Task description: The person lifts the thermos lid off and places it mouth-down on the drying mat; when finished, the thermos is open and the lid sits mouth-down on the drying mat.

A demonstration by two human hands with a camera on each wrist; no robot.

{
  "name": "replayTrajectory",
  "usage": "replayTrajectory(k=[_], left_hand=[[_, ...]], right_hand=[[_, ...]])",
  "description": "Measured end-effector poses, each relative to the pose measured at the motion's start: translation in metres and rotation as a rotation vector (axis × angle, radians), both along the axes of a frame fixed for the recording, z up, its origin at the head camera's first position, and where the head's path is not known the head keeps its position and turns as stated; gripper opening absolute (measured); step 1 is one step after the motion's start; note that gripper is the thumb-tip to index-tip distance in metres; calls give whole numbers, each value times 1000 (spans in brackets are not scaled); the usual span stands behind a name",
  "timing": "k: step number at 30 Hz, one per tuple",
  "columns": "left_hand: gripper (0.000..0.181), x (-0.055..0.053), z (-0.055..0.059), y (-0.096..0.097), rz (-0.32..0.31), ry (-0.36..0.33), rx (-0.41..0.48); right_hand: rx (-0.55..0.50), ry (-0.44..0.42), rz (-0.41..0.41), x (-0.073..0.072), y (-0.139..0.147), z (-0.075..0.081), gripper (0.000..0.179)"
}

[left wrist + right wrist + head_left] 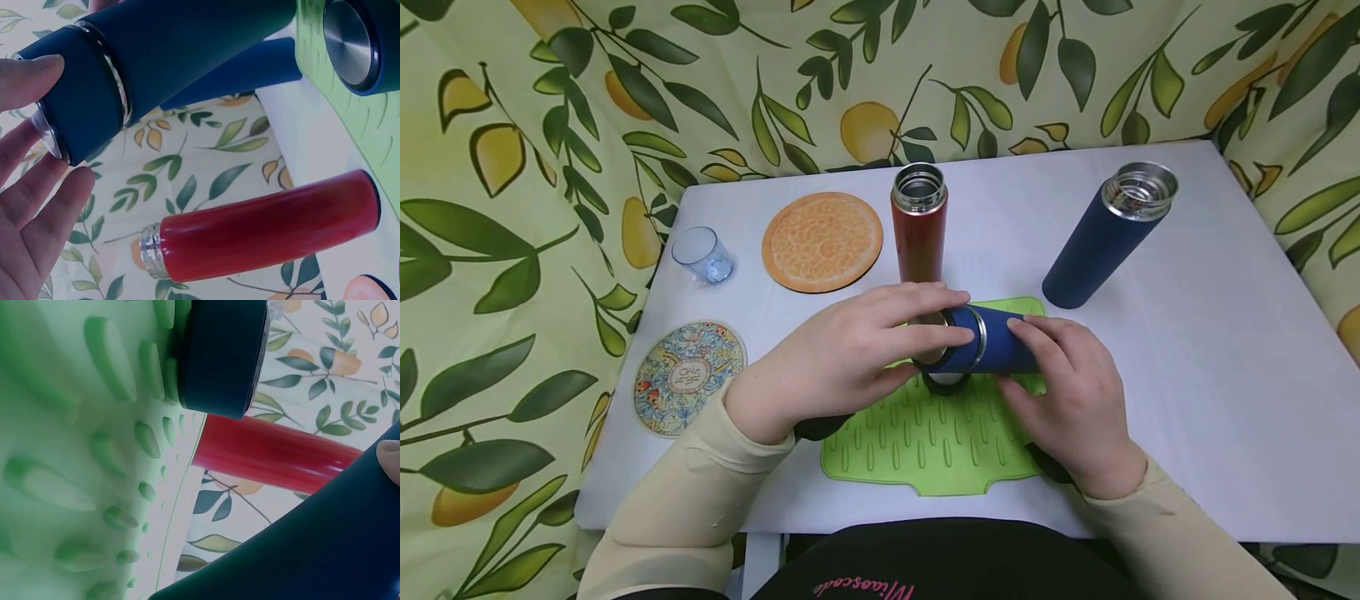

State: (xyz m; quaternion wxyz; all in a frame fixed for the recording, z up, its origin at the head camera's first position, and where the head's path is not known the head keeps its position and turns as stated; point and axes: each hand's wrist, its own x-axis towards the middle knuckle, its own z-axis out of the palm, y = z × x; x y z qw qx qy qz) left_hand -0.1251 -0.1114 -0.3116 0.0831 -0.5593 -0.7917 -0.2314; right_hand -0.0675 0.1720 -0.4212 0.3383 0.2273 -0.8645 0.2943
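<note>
A blue thermos (pixel 1006 340) is held on its side, tilted, above the green ridged mat (pixel 925 450). My left hand (pixel 857 346) grips its metal-rimmed end, with the thumb on one side and fingers around the end in the left wrist view. A silver ring (pixel 115 75) runs round the thermos close to that hand. My right hand (pixel 1075 396) holds the body between thumb and fingers; in the right wrist view only a fingertip (pixel 390 459) shows. Beneath the thermos, a dark lid (pixel 350 44) with a round steel face sits on the mat.
An uncapped red thermos (pixel 919 233) stands behind the mat, and an uncapped dark blue thermos (pixel 1105 237) at the right. To the left are an orange-brown round mat (pixel 822 242), a small glass (pixel 703 255) and a patterned round coaster (pixel 688 379). Leaf-printed cloth surrounds the white table (pixel 1225 400).
</note>
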Motion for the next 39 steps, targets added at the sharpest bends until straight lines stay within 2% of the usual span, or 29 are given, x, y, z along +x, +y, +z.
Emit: replayTrajectory(k=[5,9,15,24,28,30,33,36,39], left_hand=[[58,1,0,1,23,-23,-5],[57,1,-3,1,95,-42,9],[62,2,-6,1,187,-29,60],[66,7,-8,-14,225,-52,176],[65,11,-12,-23,242,-52,184],[65,14,-17,-29,250,-74,158],[64,19,-27,-38,277,-132,91],[63,25,-38,-48,333,-192,1],[63,30,-50,-56,394,-240,-81]], right_hand=[[-3,10,4,0,-1,0,60],[-6,26,13,-1,-2,-1,59],[0,30,23,-2,-3,-2,59],[-9,28,-19,-3,3,-1,62],[-103,72,-73,-4,10,-2,57],[-201,89,-115,-4,14,-1,57],[-352,67,-191,-3,24,4,65],[-502,10,-267,0,37,10,70],[-606,-39,-323,1,54,12,71]])
